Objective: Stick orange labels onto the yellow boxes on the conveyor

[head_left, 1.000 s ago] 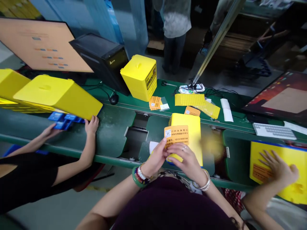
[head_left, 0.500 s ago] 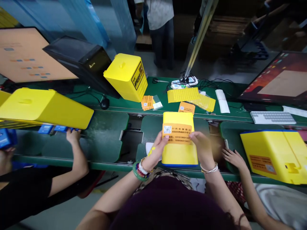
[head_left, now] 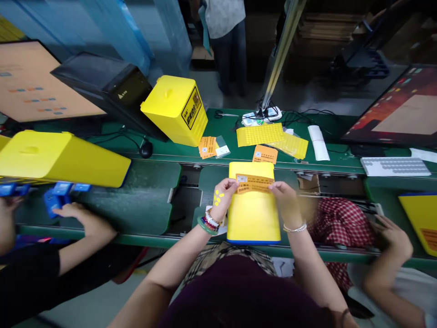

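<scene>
In front of me on the green conveyor lies a yellow plastic box (head_left: 253, 221) with a blue edge at its near end. Above its far part, an orange printed label (head_left: 254, 183) is stretched between my two hands, its surface bent and tilted. My left hand (head_left: 222, 199) pinches the label's left end between thumb and fingers; several yellow dot stickers (head_left: 218, 197) are stuck on the back of this hand. The right end is pinched by my right hand (head_left: 284, 200), which is partly blurred. Whether the label touches the box, I cannot tell.
Behind the conveyor lie orange labels (head_left: 265, 154), yellow sticker sheets (head_left: 261, 134), scissors (head_left: 220, 114) and a power strip (head_left: 249, 119). An upright yellow box (head_left: 175, 109) stands back left. At left, a co-worker's hand (head_left: 82, 218) touches blue parts (head_left: 56, 200); another co-worker's hand (head_left: 392, 232) is at right.
The label has moved up the box towards its far end and changed from nearly flat to bent. The right-hand box has shifted right; the left co-worker's hand has moved left with a blue part.
</scene>
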Motion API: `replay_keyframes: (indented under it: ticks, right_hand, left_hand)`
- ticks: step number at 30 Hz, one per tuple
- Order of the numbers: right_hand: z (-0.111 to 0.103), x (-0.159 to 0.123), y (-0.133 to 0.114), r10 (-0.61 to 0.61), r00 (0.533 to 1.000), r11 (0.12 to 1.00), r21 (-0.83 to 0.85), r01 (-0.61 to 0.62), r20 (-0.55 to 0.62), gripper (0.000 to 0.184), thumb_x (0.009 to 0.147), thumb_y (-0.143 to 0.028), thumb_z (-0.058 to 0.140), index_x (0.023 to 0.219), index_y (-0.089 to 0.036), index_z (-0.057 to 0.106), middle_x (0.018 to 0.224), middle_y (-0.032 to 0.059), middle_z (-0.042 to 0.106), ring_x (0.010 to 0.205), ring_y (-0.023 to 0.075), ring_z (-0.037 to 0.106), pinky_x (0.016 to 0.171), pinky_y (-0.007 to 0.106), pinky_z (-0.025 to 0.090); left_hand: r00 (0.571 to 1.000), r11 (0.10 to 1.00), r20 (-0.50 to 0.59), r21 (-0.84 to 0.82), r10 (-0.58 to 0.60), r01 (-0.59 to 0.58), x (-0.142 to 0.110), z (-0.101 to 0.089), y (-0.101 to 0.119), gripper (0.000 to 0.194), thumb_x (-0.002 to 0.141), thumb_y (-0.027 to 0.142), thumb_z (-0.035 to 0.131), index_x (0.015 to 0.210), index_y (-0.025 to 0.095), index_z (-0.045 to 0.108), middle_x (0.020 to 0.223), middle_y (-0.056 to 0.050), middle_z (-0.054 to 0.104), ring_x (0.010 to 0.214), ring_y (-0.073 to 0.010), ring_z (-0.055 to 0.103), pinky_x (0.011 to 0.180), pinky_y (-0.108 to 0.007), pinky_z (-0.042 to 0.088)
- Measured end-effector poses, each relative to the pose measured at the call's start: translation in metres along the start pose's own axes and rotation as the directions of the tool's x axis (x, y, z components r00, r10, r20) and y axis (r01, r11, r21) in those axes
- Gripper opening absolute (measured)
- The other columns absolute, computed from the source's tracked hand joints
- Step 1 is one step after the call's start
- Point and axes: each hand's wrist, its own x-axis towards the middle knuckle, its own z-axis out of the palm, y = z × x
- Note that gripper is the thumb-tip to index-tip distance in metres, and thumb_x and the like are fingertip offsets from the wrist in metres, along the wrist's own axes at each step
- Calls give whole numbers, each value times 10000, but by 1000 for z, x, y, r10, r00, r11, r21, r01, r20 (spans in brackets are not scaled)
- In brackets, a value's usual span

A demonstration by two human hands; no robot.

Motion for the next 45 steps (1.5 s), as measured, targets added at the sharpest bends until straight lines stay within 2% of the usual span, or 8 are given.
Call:
replay_keyframes:
  ticks: [4,7,15,23,32,37,45]
  right_hand:
    - [3,2,-2,45,999,999,18,-45,-18,239,637,-399,731,695,-188,636,738,14,644,723,163,548,711,298,447]
    - [3,6,-3,58,998,998,6,-58,-12,242,645,-407,721,695,-186,635,733,16,648,704,160,544,690,295,440]
    - [5,21,6,-22,1000,997,-78,20,-17,247,648,-408,711,689,-173,649,772,31,662,737,173,561,730,312,438]
    - [6,25,5,-46,998,983,-178,37,-46,229,667,-401,698,677,-176,655,750,38,666,731,184,564,704,314,426]
    - [9,29,6,-107,993,967,-238,92,-51,198,684,-375,684,638,-185,648,727,41,661,710,190,562,702,319,422]
    - [9,31,13,-135,990,965,-233,120,-50,214,699,-388,675,631,-187,647,730,37,645,706,182,552,696,312,421]
    - [10,37,25,-154,987,964,-224,140,-50,192,706,-373,676,654,-189,656,756,33,636,716,178,543,721,318,418]
  left_hand:
    - [1000,1000,-28,5,8,-8,6,-3,-2,219,700,333,739,809,166,647,796,-16,668,720,-132,586,701,-251,457]
    - [999,998,-9,42,40,-40,11,-7,-2,198,710,335,728,786,171,649,779,-10,652,714,-131,575,697,-249,451]
    - [994,973,-45,216,95,-83,25,-12,-11,198,716,364,712,705,174,659,793,-29,619,766,-163,557,732,-283,444]
    - [988,935,-74,338,137,-105,33,-10,-13,175,742,337,673,665,184,635,746,-19,589,763,-173,540,730,-291,418]
    - [985,914,-67,386,160,-122,35,-11,-17,182,773,339,643,681,184,623,748,-16,583,763,-169,538,715,-284,407]
    - [977,894,-62,417,206,-162,35,-11,-17,188,782,328,632,661,186,607,717,-7,563,738,-161,523,700,-277,396]
    - [975,891,-57,421,214,-170,32,-10,-13,186,791,319,627,657,193,602,714,-3,575,741,-165,538,712,-283,403]
